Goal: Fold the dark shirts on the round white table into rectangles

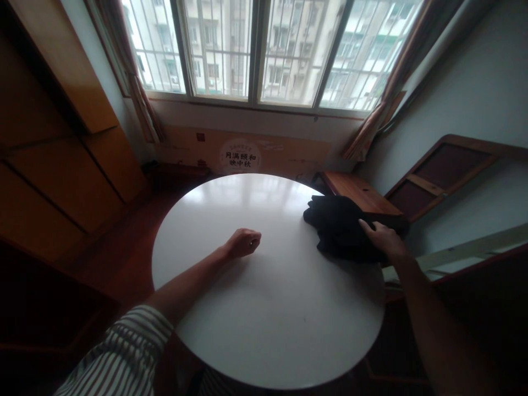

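A bunched black cloth (340,228), possibly a garment, lies at the right edge of the round white table (264,319). My right hand (383,237) grips its near right side, the thumb lying over the fabric and the other fingers partly hidden. Folds keep me from telling what kind of garment it is. Over the middle of the tabletop, my left hand (243,242) is curled into a loose fist, with nothing visible in it. It is well apart from the cloth.
Beyond the table, a wooden cabinet (358,192) stands at the right, close to the rim. A wooden-framed chair back (445,170) leans near the right wall. Wooden cupboards (53,181) line the left side. A barred window (256,55) with curtains is ahead.
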The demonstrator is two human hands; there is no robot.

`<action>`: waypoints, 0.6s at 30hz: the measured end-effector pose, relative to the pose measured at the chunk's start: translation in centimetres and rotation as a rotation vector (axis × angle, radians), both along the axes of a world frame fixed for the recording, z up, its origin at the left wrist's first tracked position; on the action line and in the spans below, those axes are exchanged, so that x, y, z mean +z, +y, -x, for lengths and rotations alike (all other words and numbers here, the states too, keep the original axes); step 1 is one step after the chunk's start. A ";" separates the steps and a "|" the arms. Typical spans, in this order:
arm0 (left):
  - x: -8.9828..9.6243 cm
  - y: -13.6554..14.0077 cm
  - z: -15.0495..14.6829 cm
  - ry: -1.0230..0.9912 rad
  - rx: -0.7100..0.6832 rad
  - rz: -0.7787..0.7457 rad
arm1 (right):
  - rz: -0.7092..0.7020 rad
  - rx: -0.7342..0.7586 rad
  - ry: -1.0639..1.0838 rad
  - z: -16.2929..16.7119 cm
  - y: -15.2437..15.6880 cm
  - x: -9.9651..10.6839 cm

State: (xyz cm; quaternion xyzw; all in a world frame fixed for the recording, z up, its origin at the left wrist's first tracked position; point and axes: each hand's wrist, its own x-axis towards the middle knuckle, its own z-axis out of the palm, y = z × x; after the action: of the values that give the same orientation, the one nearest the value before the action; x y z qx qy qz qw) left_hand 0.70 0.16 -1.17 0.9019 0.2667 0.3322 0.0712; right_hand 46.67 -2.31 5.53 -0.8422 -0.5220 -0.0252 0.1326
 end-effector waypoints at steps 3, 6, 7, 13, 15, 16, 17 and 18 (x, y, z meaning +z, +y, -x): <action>-0.1 0.1 0.0 -0.003 -0.001 -0.001 | -0.081 0.090 -0.096 1.4 -0.2 0.7; -0.2 0.2 -0.1 -0.024 -0.007 -0.010 | -0.178 0.111 -0.193 2.6 0.0 1.5; -0.3 0.3 -0.1 -0.032 -0.007 -0.016 | -0.215 0.110 -0.199 3.0 0.2 1.9; -0.8 0.4 -0.1 -0.148 0.043 0.006 | -0.720 0.474 -0.010 9.2 0.6 7.5; -0.8 0.3 -0.2 -0.283 0.076 0.057 | -0.824 0.632 0.099 12.8 0.3 9.9; -0.7 0.2 -0.2 -0.360 0.080 0.080 | -0.855 0.697 0.154 14.6 0.1 11.0; -0.7 0.2 -0.2 -0.433 0.072 0.093 | -0.885 0.748 0.209 16.4 0.0 11.9; -0.6 0.2 -0.2 -0.492 0.058 0.094 | -0.903 0.786 0.268 18.1 -0.1 12.4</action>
State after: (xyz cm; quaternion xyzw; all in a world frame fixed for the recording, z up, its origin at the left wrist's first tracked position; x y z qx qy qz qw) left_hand 0.89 0.37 -1.77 0.7815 0.2824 0.5310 0.1662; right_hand 28.62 -2.42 17.96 -0.4432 -0.7102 -0.0870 0.5401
